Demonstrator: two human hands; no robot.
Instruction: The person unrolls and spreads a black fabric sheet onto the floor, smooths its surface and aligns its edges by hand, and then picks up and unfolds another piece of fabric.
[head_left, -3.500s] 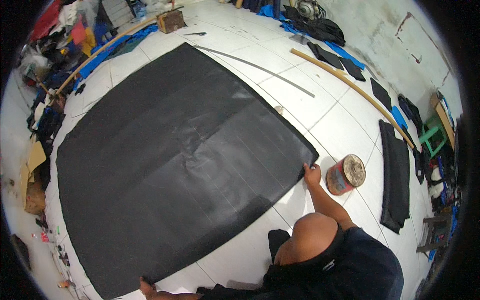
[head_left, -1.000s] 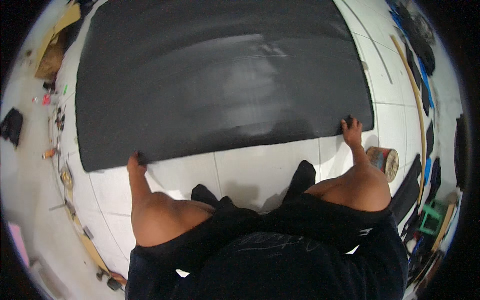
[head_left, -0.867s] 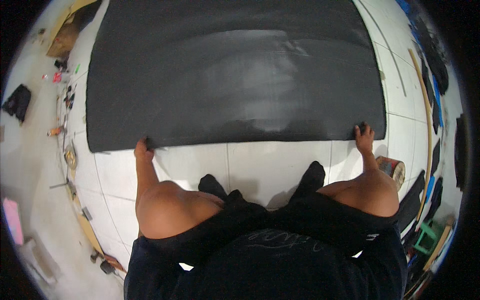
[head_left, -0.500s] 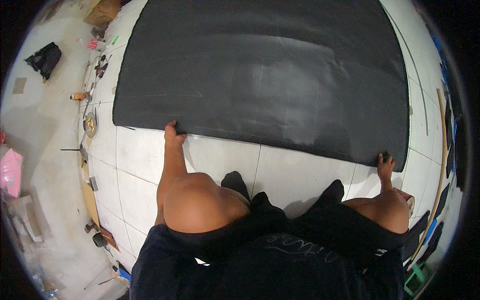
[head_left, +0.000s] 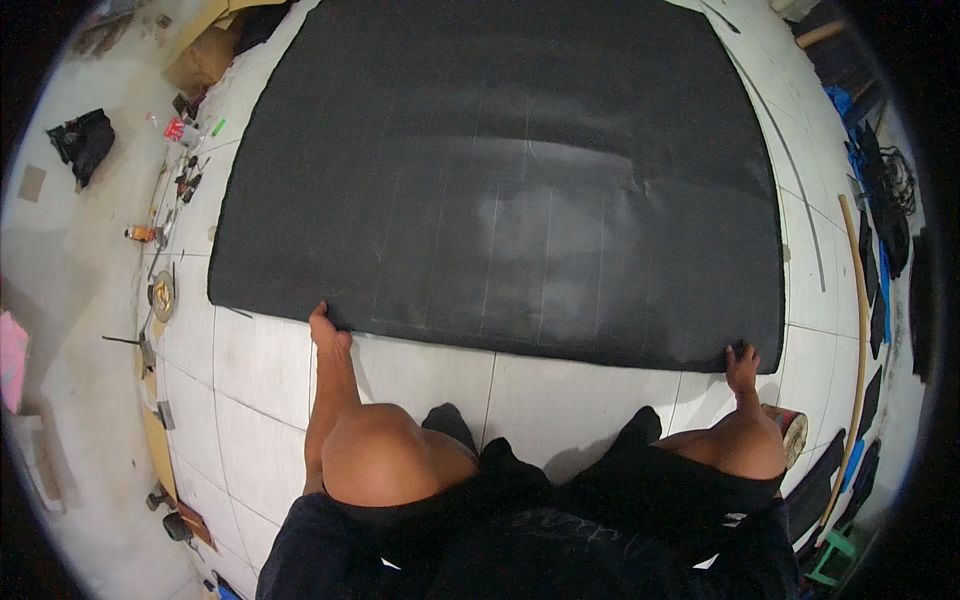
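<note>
Left hand (head_left: 331, 328) and right hand (head_left: 742, 370) each pinch the near edge of the big black sheet (head_left: 440, 240), which lies on the white floor (head_left: 425, 375). Pulling both sides gently and evenly should help it lie smooth.

Two bare hands (head_left: 328, 328) (head_left: 742, 368), two bare knees (head_left: 385, 455) (head_left: 735, 442) — one large black sheet (head_left: 480, 220), one round tin (head_left: 793, 436), one green stool (head_left: 839, 546).

Right: long tan pole (head_left: 861, 330) | thin grey strip (head_left: 805, 200) on white floor tiles (head_left: 258, 350) | round tin (head_left: 794, 438), partly hidden | low green stool (head_left: 840, 543) (only part shows) | Left: crumpled black bundle (head_left: 85, 140) | brown cardboard (head_left: 205, 62) farther up | pink object (head_left: 12, 350), cut off at view's edge
</note>
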